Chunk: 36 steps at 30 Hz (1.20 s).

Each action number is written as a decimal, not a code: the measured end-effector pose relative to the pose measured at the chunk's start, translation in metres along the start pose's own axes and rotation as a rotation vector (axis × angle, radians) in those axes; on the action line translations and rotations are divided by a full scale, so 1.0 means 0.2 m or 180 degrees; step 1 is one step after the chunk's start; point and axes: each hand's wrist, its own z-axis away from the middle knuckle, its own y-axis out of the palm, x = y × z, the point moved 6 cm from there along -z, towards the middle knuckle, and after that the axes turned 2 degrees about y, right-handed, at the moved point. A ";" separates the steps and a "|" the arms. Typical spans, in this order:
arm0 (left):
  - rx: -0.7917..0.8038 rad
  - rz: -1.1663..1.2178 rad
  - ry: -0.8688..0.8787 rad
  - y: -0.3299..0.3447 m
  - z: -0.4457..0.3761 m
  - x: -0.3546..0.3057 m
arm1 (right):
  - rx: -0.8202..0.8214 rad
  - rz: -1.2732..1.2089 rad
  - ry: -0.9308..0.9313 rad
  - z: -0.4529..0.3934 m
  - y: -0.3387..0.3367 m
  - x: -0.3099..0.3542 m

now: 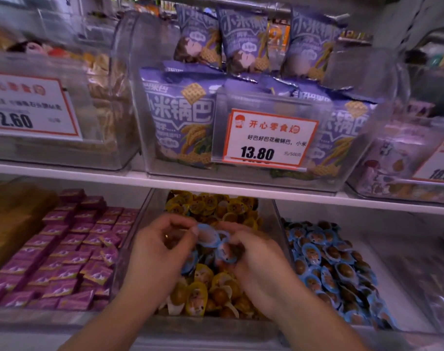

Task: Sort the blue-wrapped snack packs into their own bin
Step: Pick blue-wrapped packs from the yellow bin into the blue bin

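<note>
Both my hands hover over the middle clear bin (136,239) on the lower shelf, which is filled with yellow-wrapped snack packs (203,287). My left hand (157,252) grips several blue-wrapped snack packs (207,236), one pinched at its fingertips and others showing below the palm. My right hand (256,257) pinches another blue-wrapped pack (227,253) close beside them. The bin to the right (405,274) holds a heap of blue-wrapped packs (329,264).
A bin of purple square packs (69,249) sits to the left. The white shelf board (216,188) runs just above the bins. On it stand clear bins of purple rice-cracker bags (180,115) with a 13.80 price tag (269,138).
</note>
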 end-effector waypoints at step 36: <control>0.0665 -0.0822 -0.0246 0.03 0.01 0.08 | -0.0101 0.3919 -0.3210 0.14 -0.01 0.25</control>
